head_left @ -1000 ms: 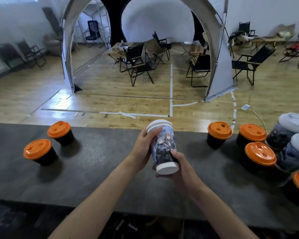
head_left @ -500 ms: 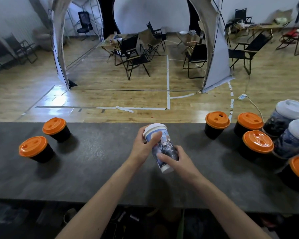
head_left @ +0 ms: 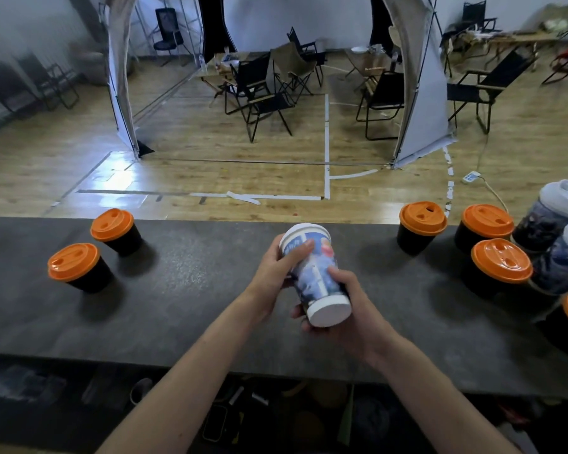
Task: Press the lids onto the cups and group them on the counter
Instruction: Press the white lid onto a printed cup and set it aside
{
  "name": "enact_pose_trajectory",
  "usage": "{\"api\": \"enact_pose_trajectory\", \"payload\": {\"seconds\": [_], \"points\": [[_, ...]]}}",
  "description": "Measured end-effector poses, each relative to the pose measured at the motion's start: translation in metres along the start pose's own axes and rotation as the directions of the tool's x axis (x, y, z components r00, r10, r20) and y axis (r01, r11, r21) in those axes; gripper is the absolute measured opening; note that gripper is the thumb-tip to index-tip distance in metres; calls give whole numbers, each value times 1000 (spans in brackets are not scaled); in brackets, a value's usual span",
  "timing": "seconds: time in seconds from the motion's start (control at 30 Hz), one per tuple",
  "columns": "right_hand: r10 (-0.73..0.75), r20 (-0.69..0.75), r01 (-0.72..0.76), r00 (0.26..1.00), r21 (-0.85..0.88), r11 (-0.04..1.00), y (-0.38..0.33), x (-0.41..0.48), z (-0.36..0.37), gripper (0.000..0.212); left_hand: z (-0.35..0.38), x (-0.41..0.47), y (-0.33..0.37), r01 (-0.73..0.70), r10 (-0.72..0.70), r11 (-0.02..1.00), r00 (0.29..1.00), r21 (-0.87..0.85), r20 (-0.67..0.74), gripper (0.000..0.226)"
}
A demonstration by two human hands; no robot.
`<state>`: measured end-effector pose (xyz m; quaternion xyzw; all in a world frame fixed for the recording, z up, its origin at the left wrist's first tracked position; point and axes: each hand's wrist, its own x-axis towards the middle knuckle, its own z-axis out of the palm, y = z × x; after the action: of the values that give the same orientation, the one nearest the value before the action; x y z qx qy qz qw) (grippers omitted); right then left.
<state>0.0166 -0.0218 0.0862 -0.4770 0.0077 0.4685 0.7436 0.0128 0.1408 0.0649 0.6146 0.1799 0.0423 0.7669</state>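
The right hand (head_left: 351, 322) curls round the flat white base (head_left: 330, 311) and the left hand (head_left: 274, 273) grips beside the white plastic lid (head_left: 304, 231) of a tilted glossy printed paper cup (head_left: 313, 273) above the speckled dark counter (head_left: 194, 290), probably seating that lid; next, stand it beside the 2 white-lidded printed cups (head_left: 551, 221).

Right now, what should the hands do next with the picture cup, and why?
Probably tip the printed cup upright and set it on the counter beside the white-lidded printed cups at the right. The left hand and right hand hold it tilted, base toward the camera, its white lid seemingly on, and its look-alikes stand grouped there.
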Motion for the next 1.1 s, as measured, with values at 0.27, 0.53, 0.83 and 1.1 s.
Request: {"api": "enact_pose_trajectory", "payload": {"seconds": [0.27, 0.53, 0.83, 1.1], "points": [[-68, -104, 48, 992, -187, 981, 13, -4, 1, 72, 4, -6, -9, -43, 44, 999, 996, 14, -77, 80], [-35, -126, 7, 991, -218, 976, 19, -8, 1, 69, 6, -10, -13, -78, 82, 996, 993, 47, -90, 73], [40, -107, -52, 994, -111, 992, 23, -9, 1, 67, 6, -10, -10, -96, 101, 994, 989, 55, -104, 79], [122, 82, -137, 989, 217, 967, 21, -11, 4, 70, 8, -16, -3, 51, -51, 999, 995, -1, -88, 61]]}}
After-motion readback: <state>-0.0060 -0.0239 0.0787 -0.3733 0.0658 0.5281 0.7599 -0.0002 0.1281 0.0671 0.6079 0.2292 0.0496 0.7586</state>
